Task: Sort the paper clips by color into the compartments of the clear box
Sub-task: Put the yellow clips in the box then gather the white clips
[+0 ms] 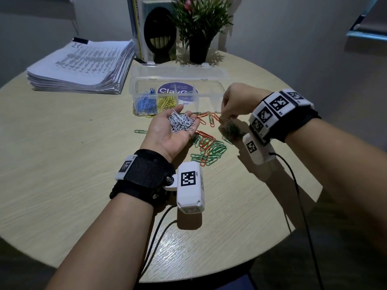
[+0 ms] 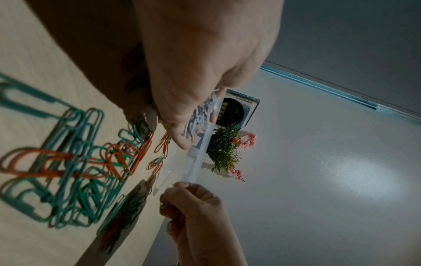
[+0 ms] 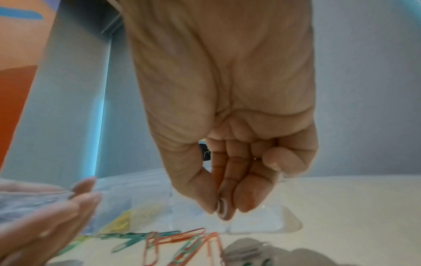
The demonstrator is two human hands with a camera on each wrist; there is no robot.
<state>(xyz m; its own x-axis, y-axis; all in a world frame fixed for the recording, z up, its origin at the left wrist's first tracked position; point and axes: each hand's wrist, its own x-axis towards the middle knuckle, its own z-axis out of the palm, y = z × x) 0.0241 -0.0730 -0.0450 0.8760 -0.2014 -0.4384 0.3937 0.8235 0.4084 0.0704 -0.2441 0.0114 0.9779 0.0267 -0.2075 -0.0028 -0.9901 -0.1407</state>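
Left hand (image 1: 167,132), palm up with fingers relaxed, cradles a heap of white clips (image 1: 181,122) just near of the box (image 1: 211,80); right hand (image 1: 234,101) pinches one white clip above the box's right end. Clips look light, stiff, slippery and prone to tangle, so best pinched singly by the wire loop. Orange and green clips (image 1: 207,147) litter the table (image 1: 62,143) below; papers (image 1: 83,65) and plant (image 1: 199,24) stand far, well apart.

White clips (image 1: 181,123) heaped in upturned left hand (image 1: 167,135); blue clips (image 1: 146,102) and yellow clips (image 1: 167,102) in clear box (image 1: 211,80); green/orange clips (image 1: 207,149) loose on bench (image 1: 83,155).
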